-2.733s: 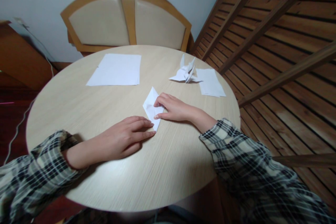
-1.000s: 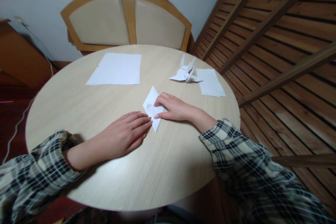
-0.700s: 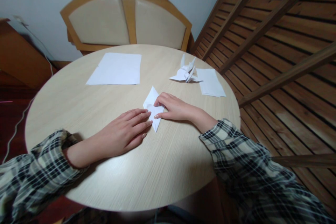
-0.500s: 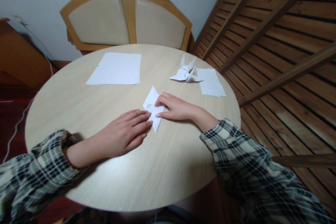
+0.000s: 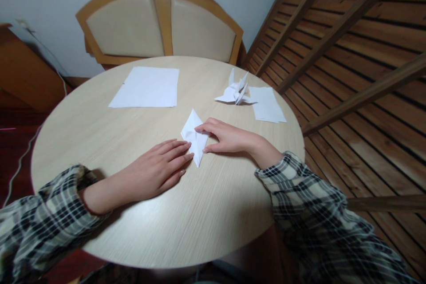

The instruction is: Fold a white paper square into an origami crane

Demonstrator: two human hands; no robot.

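A white diamond-shaped piece of folded paper (image 5: 192, 120) lies flat on the round wooden table (image 5: 146, 226), its points toward and away from me. My left hand (image 5: 163, 164) rests flat with its fingers stretched out, the fingertips touching the paper's lower left edge. From the other side my right hand (image 5: 226, 137) reaches over the paper's right edge. Its fingertips touch the middle of the diamond, while the thumb sits at the lower right edge, apart from the fingers. Part of the paper's right side is hidden under the right hand.
White folded paper cranes (image 5: 235, 89) stand at the back right, beside a small stack of white paper (image 5: 269, 105). A larger stack of white sheets (image 5: 146, 88) lies at the back left. Behind the table is a padded bench (image 5: 168, 13); a slatted wooden wall (image 5: 359, 53) rises at the right.
My right thumb has slid off the paper's middle toward its right edge, and the right fingers have shifted slightly. The left hand and the paper stay nearly in place.
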